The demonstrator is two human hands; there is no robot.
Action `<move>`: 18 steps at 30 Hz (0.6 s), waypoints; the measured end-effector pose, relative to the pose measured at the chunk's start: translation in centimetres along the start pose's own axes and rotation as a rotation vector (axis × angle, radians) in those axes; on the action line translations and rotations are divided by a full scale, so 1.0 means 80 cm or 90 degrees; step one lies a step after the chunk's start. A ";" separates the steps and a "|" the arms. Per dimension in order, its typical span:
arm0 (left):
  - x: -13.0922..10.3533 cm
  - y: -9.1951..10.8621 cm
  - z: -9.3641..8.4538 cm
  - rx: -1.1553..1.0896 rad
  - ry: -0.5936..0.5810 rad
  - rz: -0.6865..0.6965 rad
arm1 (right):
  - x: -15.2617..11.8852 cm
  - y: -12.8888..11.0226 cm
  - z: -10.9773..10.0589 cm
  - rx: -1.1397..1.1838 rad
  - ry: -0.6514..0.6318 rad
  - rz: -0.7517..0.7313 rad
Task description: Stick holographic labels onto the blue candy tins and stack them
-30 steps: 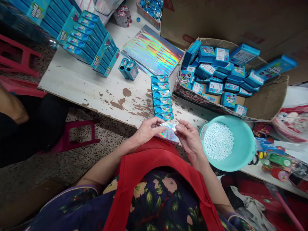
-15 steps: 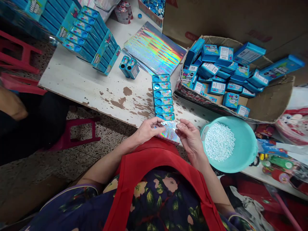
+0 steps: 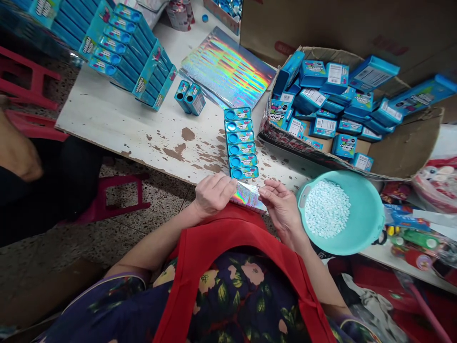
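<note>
Since the earlier frame, the left hand (image 3: 214, 193) has shifted a little to the left and curled over, while the right hand (image 3: 282, 205) has barely moved. From my end I see the small holographic sheet (image 3: 243, 196) between them at the near edge of the table (image 3: 143, 128), a pale, lifted strip along its far side. The right thumb and forefinger pinch the sheet's right end; the left fingers are bunched together by its left end, but I can't tell whether they grip it. Just beyond sits a row of six blue containers (image 3: 243, 149). To the right I have a turquoise tub (image 3: 364, 231) of pale pellets (image 3: 326, 209); farther off, a cardboard box (image 3: 416, 150) holds blue packs (image 3: 323, 126).
</note>
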State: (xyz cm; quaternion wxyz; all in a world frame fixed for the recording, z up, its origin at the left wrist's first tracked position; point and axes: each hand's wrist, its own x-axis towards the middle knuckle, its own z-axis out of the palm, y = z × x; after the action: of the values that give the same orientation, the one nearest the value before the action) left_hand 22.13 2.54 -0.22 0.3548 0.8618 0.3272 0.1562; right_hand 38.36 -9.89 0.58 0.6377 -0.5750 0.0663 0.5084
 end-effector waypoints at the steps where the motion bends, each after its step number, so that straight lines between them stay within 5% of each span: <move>1: -0.002 -0.007 -0.003 0.019 -0.010 0.021 | -0.002 0.000 0.000 -0.014 -0.007 -0.010; 7: -0.011 -0.050 -0.019 0.044 0.019 0.114 | -0.023 -0.023 -0.009 -0.197 -0.072 -0.164; 12: -0.019 -0.025 -0.021 -0.139 0.076 0.020 | -0.039 -0.052 -0.020 -0.281 -0.117 -0.205; 18: -0.006 0.029 -0.007 -0.529 -0.197 -0.067 | -0.052 -0.068 -0.023 -0.345 -0.178 -0.193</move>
State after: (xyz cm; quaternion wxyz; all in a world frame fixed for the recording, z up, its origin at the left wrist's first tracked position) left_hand 22.53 1.24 1.86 0.7234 0.6413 0.2232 0.1253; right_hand 41.25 -12.80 6.38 0.5330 -0.6514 -0.2452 0.4810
